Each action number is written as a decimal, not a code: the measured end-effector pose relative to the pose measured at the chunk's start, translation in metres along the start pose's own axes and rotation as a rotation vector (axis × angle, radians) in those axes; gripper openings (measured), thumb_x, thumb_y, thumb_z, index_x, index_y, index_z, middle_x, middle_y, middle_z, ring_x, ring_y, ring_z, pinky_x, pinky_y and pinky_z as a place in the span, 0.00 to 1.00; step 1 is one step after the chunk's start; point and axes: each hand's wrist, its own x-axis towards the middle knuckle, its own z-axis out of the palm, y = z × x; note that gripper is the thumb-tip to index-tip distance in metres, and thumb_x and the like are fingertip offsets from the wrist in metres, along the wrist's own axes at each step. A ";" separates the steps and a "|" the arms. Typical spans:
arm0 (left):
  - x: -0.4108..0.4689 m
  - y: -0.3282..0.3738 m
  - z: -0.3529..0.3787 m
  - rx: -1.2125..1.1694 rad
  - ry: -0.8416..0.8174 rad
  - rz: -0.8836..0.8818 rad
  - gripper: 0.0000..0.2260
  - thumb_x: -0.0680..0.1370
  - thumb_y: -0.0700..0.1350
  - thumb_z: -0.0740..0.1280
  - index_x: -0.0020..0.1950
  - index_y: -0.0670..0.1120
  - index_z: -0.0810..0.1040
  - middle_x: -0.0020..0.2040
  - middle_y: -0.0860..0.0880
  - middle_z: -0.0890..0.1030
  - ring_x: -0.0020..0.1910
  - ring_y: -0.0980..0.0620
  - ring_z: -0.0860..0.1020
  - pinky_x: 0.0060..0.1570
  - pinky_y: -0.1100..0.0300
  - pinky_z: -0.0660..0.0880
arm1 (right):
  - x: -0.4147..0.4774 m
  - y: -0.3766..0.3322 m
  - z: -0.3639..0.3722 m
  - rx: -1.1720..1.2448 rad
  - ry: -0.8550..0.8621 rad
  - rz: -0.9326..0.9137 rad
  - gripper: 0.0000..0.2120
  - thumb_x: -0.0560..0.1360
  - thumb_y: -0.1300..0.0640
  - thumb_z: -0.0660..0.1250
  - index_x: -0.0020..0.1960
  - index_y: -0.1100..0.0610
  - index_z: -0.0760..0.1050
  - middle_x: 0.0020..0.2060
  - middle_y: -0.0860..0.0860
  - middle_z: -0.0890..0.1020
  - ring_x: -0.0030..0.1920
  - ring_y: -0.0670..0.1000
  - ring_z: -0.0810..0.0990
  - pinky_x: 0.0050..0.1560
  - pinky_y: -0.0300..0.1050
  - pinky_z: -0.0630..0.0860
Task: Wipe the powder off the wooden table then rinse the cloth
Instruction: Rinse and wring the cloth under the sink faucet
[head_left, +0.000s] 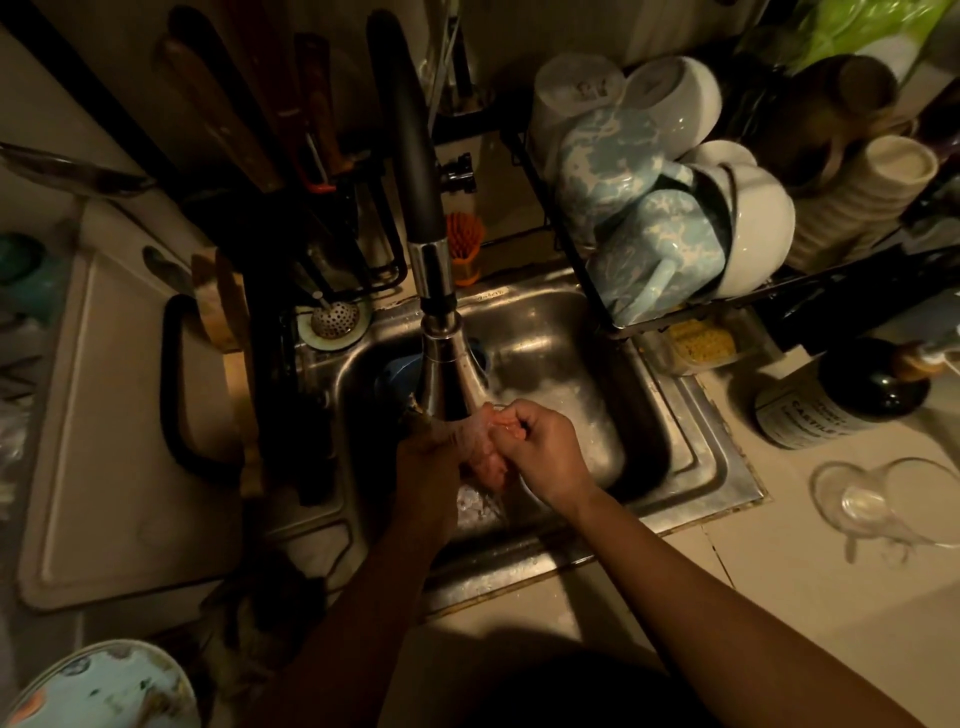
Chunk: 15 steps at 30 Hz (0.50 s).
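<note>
While the pink cloth (485, 460) sits bunched just under the faucet head (447, 374), over the steel sink (675, 441), both hands hold it. The left hand (428, 460) has its grip curled round the cloth's left side, and the right hand (543, 452) has its grip closed on the upper edge with bent fingers. Water splashes in the basin below them. On the pale table (779, 582) to the right stands a dark bottle (841, 400) whose white label reads "CASTILE"; the smaller lines are too blurred to read. Blue-and-white mugs (654, 244) fill the rack behind the sink.
</note>
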 end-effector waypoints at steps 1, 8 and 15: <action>0.001 0.001 0.000 -0.018 0.002 -0.003 0.06 0.71 0.29 0.67 0.45 0.27 0.79 0.41 0.26 0.80 0.34 0.38 0.80 0.36 0.48 0.80 | -0.002 0.001 0.001 -0.032 -0.027 -0.033 0.08 0.75 0.64 0.70 0.38 0.55 0.77 0.31 0.44 0.76 0.32 0.41 0.73 0.37 0.37 0.72; 0.010 -0.007 -0.009 -0.149 0.001 -0.027 0.19 0.68 0.38 0.69 0.54 0.26 0.75 0.47 0.34 0.79 0.43 0.38 0.79 0.44 0.47 0.76 | -0.004 0.015 -0.009 -0.075 -0.110 0.021 0.14 0.74 0.65 0.71 0.42 0.44 0.77 0.35 0.43 0.81 0.36 0.40 0.77 0.43 0.39 0.74; 0.011 -0.011 -0.009 0.065 -0.128 0.101 0.24 0.73 0.50 0.74 0.59 0.33 0.77 0.53 0.30 0.81 0.50 0.29 0.80 0.49 0.32 0.78 | -0.012 0.019 -0.020 0.444 -0.165 0.350 0.11 0.76 0.68 0.70 0.58 0.62 0.79 0.47 0.56 0.86 0.45 0.52 0.85 0.49 0.45 0.81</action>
